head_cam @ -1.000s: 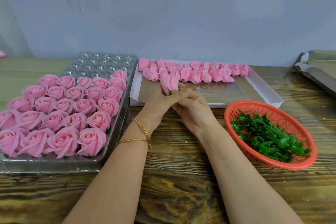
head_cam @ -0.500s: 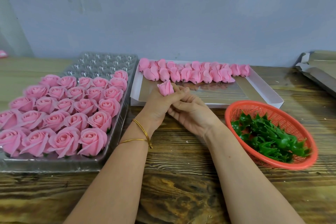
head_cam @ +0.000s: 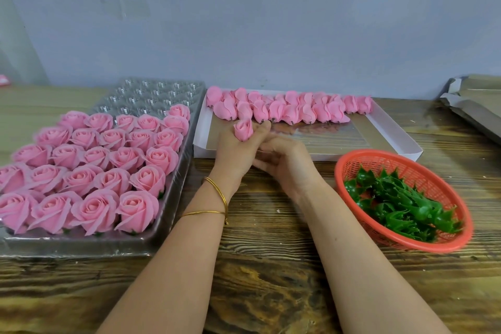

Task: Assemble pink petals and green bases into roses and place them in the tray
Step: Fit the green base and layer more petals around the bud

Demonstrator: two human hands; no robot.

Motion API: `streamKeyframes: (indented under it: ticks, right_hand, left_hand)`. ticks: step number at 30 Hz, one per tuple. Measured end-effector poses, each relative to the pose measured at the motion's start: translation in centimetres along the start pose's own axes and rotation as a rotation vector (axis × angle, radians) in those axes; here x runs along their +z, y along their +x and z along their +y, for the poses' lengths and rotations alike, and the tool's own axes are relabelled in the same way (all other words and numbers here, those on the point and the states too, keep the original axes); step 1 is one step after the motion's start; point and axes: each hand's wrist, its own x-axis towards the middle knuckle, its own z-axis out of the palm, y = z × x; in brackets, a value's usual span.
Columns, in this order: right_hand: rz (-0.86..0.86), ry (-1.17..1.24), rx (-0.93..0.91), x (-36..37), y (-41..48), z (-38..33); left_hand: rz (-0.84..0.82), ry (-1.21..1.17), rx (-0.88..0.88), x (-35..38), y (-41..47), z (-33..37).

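Your left hand point(head_cam: 234, 150) holds one pink rose bud point(head_cam: 243, 129) upright, and your right hand point(head_cam: 286, 161) meets it from the side.

Your left fingers are curled round the bud, just above the near edge of the white box point(head_cam: 393, 134). Your right hand lies against the left palm with bent fingers; I cannot tell if it grips something there, because its fingertips are hidden. The clear tray point(head_cam: 174, 211) is at 9 o'clock from your hands, and finished roses point(head_cam: 89, 171) fill its near rows. The loose pink petals point(head_cam: 287, 110) lie in a row along the far side of the box, at 12 o'clock. The red basket point(head_cam: 404, 243) with the green bases point(head_cam: 401, 206) stands on the table point(head_cam: 271, 266) at 4 o'clock.
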Motion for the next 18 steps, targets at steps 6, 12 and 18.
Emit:
streamKeyframes:
  ticks: [6, 12, 18]
  right_hand:
    - [0.359, -0.221, -0.292, 0.0, 0.0, -0.1]
    - [0.325, -0.28, -0.474, 0.3, -0.1, -0.3]
    - [0.305, -0.317, -0.478, 0.9, -0.1, -0.3]
  left_hand:
    - [0.093, 0.236, 0.167, 0.0, 0.1, -0.3]
    - [-0.038, 0.404, 0.205, 0.4, -0.2, -0.7]
    - [-0.148, 0.549, 0.204, 0.7, -0.4, -1.3]
